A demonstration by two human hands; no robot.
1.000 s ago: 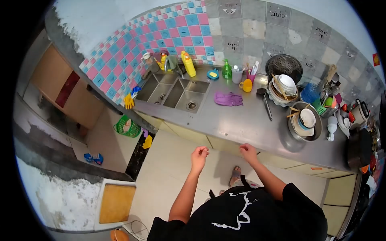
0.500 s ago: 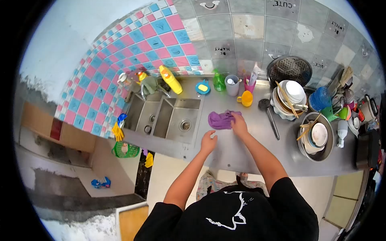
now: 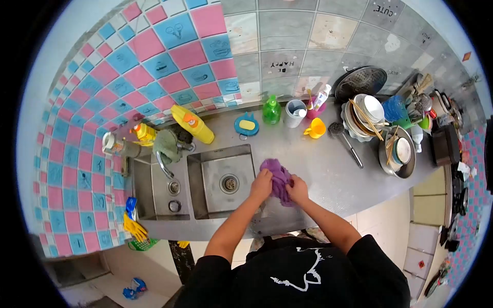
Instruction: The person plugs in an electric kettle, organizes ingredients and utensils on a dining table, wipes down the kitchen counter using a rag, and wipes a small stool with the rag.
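Note:
A crumpled purple cloth point(image 3: 278, 180) lies on the steel counter point(image 3: 328, 154), just right of the double sink. My left hand point(image 3: 262, 186) grips its left edge, with the fingers closed on the fabric. On the right edge of the cloth, my right hand point(image 3: 297, 191) is closed on another part of it. The sink basin point(image 3: 213, 174) with a round drain is beside my left hand. A yellow cup point(image 3: 315, 128) stands behind the cloth to the right.
Behind the cloth are a blue soap dish point(image 3: 247, 124), a green bottle point(image 3: 271, 110) and a grey cup point(image 3: 295, 114). A yellow bottle point(image 3: 193, 124) stands behind the sink. To the right are a black-headed brush point(image 3: 345, 143), stacked bowls point(image 3: 371, 110) and a metal basin point(image 3: 408, 169).
My left hand has come onto the cloth and closed on it. The cloth is pulled nearer and spread lengthwise, with my right hand still on it. The view has shifted toward the sink.

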